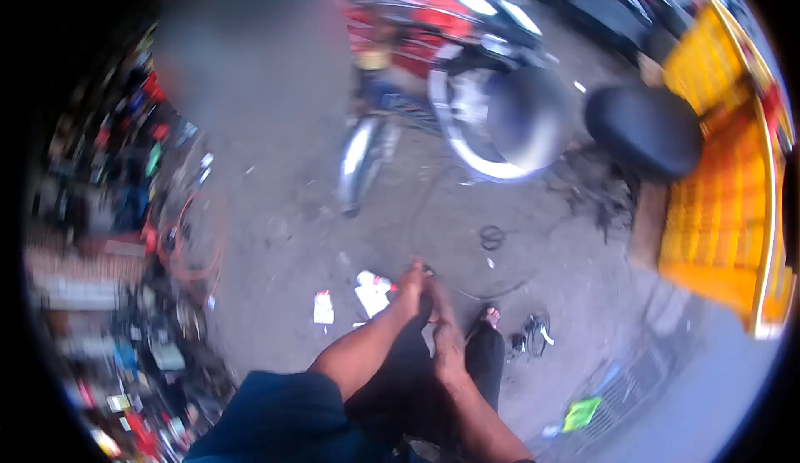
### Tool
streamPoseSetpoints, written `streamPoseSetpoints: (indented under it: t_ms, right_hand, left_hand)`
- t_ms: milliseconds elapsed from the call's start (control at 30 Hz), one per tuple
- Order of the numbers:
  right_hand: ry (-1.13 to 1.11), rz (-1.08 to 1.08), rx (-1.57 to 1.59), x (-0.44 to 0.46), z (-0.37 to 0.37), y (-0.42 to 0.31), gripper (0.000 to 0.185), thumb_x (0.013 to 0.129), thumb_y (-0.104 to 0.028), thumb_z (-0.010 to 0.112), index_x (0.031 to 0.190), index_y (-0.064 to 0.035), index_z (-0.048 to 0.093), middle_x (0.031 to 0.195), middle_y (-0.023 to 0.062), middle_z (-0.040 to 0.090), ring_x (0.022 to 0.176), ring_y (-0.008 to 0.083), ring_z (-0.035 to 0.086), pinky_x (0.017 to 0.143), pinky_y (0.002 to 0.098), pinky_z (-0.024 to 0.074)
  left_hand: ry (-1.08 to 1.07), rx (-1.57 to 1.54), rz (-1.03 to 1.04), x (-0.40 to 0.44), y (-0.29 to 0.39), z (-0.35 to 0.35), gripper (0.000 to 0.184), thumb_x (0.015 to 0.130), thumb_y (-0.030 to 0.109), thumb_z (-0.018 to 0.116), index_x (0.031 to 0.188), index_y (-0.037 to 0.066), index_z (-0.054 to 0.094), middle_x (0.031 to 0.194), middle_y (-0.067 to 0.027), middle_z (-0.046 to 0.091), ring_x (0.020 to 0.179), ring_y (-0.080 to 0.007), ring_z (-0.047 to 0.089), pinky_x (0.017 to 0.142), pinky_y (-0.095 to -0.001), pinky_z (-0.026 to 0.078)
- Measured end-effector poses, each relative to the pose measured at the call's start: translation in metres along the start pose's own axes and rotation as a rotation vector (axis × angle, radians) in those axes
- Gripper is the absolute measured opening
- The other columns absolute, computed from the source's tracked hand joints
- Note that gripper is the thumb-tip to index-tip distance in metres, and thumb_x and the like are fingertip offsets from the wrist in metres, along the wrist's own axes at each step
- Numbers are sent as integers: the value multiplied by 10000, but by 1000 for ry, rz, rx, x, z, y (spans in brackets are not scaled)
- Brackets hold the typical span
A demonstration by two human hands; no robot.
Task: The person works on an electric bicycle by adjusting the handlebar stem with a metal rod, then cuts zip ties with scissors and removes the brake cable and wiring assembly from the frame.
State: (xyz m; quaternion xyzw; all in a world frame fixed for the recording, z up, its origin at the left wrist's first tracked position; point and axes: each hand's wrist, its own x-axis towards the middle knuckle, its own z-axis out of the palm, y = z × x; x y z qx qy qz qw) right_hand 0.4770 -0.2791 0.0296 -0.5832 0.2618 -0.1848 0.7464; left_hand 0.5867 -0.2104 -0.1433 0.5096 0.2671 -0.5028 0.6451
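My left hand [412, 285] and my right hand [447, 336] are close together in front of my dark trousers, low in the middle of the view. Motion blur smears the fingers of both hands, and anything between them cannot be made out. Just left of my left hand, a white and red item [373, 281] and a white paper [372, 300] lie on the ground. A smaller white and red packet [323, 307] is further left. My bare foot [492, 316] shows to the right of my hands.
A wheel with a white rim [446, 121] and a red vehicle [417, 13] are ahead. A silver part [358, 163] lies before them. Yellow seating [717, 213] and a black rounded object [643, 132] are at the right. Tools and parts [142, 355] crowd the left.
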Motion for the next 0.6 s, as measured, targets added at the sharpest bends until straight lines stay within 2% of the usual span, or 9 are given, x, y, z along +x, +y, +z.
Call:
streamPoseSetpoints:
  t_ms: [100,133,200,233,300,367,467,567,600]
  right_hand:
    - [-206,-127,-634,2,-41,42,806,884,-583,461,1416,9,331,1471,210,326,1380,357,263,1135,436,176]
    - [-147,-299,-590,8,-53,26,789,890,-567,462,1402,22,348,1438,218,374,1360,354,302,1127,446,194]
    - [-123,-236,-558,10,-100,6,755,904,-546,456,1402,12,356,1436,221,376,1322,359,353,1109,451,227]
    - [-6,59,-298,12,-128,30,742,913,-558,440,1401,-4,360,1430,208,381,1291,359,381,1094,449,255]
    - [272,385,210,12,-148,42,731,922,-575,417,1400,-25,360,1419,191,389,1253,356,415,1077,443,287]
    - [76,380,502,-3,-83,-8,732,924,-586,407,1401,-33,353,1408,184,396,1237,349,428,1073,437,297]
    - [-312,529,752,-33,12,-60,735,926,-602,391,1403,-45,342,1391,174,408,1214,339,447,1068,428,311]
    - [-633,844,712,-45,56,-106,759,910,-639,391,1406,-72,305,1338,154,436,1192,302,462,1069,443,324]
    - [-778,771,446,-51,61,-120,807,879,-656,444,1423,-82,284,1430,131,338,1247,319,401,1066,550,286]
  left_hand:
    - [-107,-244,106,-107,-20,78,498,977,440,400,1277,57,505,1252,-58,531,1152,-179,510,974,-327,401]
    - [-200,-217,108,-141,-20,97,490,983,428,386,1287,61,502,1265,-41,524,1163,-159,500,975,-313,396]
    - [-519,7,121,-203,-1,114,499,988,393,408,1356,60,454,1316,-42,502,1216,-164,462,1014,-296,366]
    - [-638,141,269,-222,1,116,504,993,388,415,1356,39,452,1345,-59,482,1245,-174,444,1048,-320,339]
    - [-493,448,784,-276,19,143,456,964,288,504,1312,-6,477,1299,-129,519,1250,-234,453,1061,-381,328]
    - [-146,828,1379,-284,19,147,399,907,182,556,1262,2,524,1274,-164,532,1242,-289,462,1067,-376,326]
    - [36,475,1427,-204,-29,97,493,825,269,625,1236,8,547,1265,-191,528,1272,-325,418,1058,-386,333]
    - [411,910,1037,-243,30,-31,466,793,266,659,1219,93,581,1291,-129,540,1223,-323,484,1028,-516,350]
    - [434,888,1047,-249,35,-33,466,793,266,659,1219,93,581,1291,-129,540,1223,-323,484,1028,-516,350]
